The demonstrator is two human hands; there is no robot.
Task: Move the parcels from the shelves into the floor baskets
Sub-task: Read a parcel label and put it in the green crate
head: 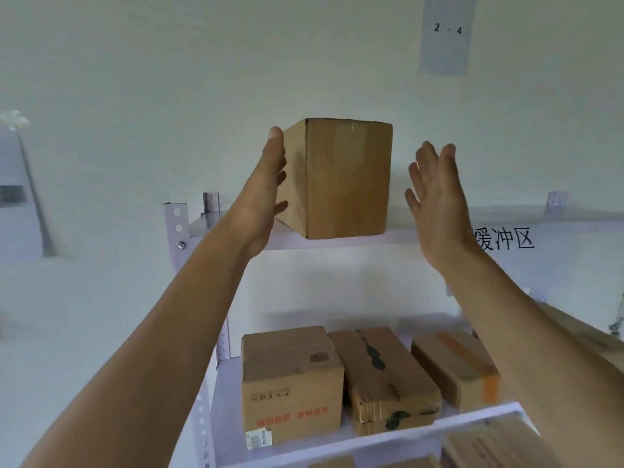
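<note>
A tall plain cardboard parcel (347,179) stands upright on the top shelf (401,236) of a white metal rack. My left hand (266,194) lies flat against the parcel's left side, fingers straight and pointing up. My right hand (435,201) is raised to the right of the parcel with fingers spread, a small gap away from its right side and touching nothing. Both forearms reach up from the bottom of the view. No floor basket is in sight.
On the shelf below lie three cardboard parcels: one with red print (290,383), a taped dented one (383,380) and one with orange tape (456,369). More cardboard shows at the lower right (486,447). A white wall stands behind, with a "2 - 4" label (447,32).
</note>
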